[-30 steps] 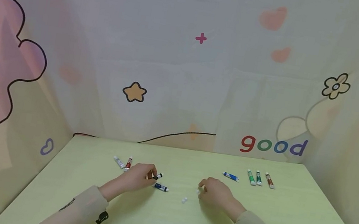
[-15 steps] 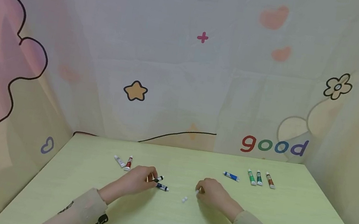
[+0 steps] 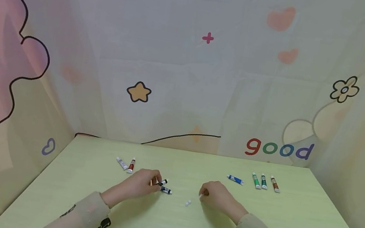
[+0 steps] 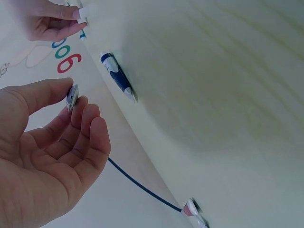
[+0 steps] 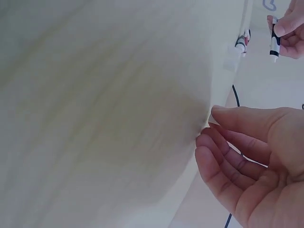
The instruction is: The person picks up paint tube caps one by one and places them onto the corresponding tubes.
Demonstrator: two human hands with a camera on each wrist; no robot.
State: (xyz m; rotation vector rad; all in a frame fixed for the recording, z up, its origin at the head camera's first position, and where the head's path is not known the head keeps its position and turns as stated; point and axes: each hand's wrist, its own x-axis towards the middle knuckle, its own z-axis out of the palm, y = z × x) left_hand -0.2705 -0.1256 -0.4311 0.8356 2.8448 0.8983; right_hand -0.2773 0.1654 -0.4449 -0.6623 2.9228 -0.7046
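Note:
My left hand [image 3: 143,183] pinches a black-and-white paint tube [image 3: 162,182] between thumb and fingers, its white end pointing up and right. Just below it a dark blue paint tube [image 3: 166,190] lies on the table; the left wrist view shows that tube [image 4: 116,76] beyond the fingers. My right hand [image 3: 217,196] is low over the table, thumb and fingertips closed on a small white cap [image 4: 83,14]. The fingers mostly hide this cap [image 5: 212,119] in the right wrist view. Between the hands lie small white caps [image 3: 188,203].
At the back left lie a white paint tube [image 3: 121,163] and a red paint tube [image 3: 131,165]. Toward the back right are a blue tube [image 3: 235,180], a light green tube [image 3: 256,180], a dark green tube [image 3: 264,181] and a brown tube [image 3: 275,184]. A printed curtain [image 3: 177,57] stands behind.
My right fingers have come down to the white cap and closed on it. My left hand, with the black-and-white tube, has shifted slightly right.

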